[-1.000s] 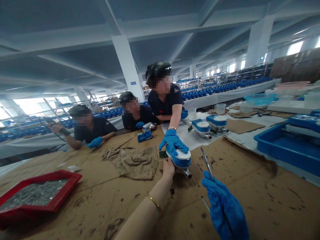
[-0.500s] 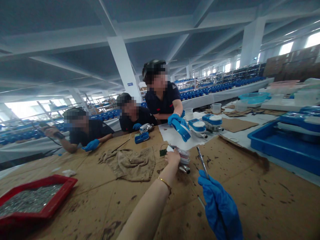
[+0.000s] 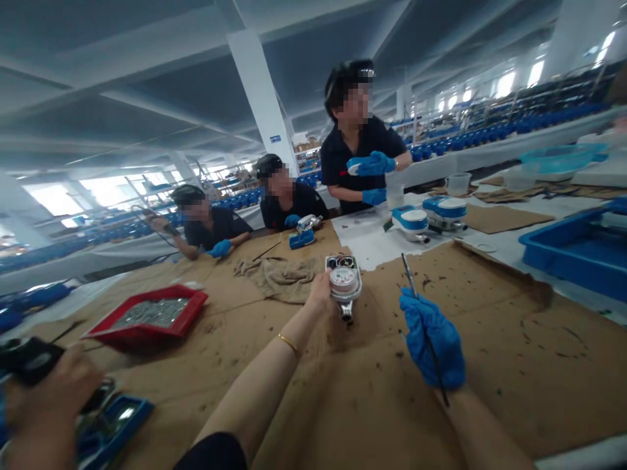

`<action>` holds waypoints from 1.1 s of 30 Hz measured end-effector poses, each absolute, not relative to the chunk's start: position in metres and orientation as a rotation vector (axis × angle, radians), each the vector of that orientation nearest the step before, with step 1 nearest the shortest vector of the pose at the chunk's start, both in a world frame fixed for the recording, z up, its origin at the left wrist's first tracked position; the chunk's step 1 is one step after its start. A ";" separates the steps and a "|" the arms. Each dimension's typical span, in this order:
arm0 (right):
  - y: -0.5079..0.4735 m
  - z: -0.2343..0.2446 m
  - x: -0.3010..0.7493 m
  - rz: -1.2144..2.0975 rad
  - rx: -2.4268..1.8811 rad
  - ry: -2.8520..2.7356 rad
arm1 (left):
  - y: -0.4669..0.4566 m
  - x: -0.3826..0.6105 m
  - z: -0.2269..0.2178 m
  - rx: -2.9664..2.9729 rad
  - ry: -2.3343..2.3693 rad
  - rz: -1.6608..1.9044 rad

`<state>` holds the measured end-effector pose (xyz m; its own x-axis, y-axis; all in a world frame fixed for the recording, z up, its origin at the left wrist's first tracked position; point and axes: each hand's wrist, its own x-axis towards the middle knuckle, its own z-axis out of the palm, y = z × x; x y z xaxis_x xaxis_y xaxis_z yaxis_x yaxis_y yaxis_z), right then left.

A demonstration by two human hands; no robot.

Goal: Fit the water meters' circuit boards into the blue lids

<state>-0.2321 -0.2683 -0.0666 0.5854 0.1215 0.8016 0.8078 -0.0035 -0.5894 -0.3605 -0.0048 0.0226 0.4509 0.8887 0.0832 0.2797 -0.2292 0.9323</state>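
Observation:
My left hand (image 3: 321,292), bare with a gold bracelet on the wrist, is closed on the left side of an uncovered water meter (image 3: 344,281). The meter's round dial faces up, wires show in the compartment behind it, and a metal pipe end points towards me. In a blue glove, my right hand (image 3: 434,339) is closed around a thin rod-shaped tool (image 3: 407,269). Its shiny end sticks up above the fingers and its dark end comes out below. The exact kind of tool cannot be made out. Brown cardboard (image 3: 372,365) lies under both hands.
A crumpled brown cloth (image 3: 279,277) lies left of the meter, near a red tray (image 3: 196,303) of small metal parts. Blue-covered meters (image 3: 410,222) stand behind; a blue tray (image 3: 548,251) is right. Co-workers sit opposite; another person's hand (image 3: 63,385) works at lower left.
My left hand has turned the meter so its dial and wiring show, pipe end towards me. The co-worker opposite has lifted a blue cover off the table. The view has shifted.

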 end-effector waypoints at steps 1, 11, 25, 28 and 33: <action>-0.269 -0.066 -0.232 -0.673 -1.500 -0.830 | 0.010 -0.407 0.035 1.718 1.058 0.860; -0.274 -0.073 -0.236 -0.717 -1.536 -0.902 | 0.139 -0.683 0.097 1.462 1.166 1.292; -0.269 -0.074 -0.249 -0.695 -1.544 -0.945 | 0.170 -0.704 0.074 1.504 1.204 1.338; -0.269 -0.080 -0.244 -0.717 -1.575 -0.954 | 0.162 -0.698 0.081 1.511 1.237 1.334; -0.267 -0.098 -0.230 -0.681 -1.561 -0.892 | 0.122 -0.685 0.104 1.592 1.299 1.255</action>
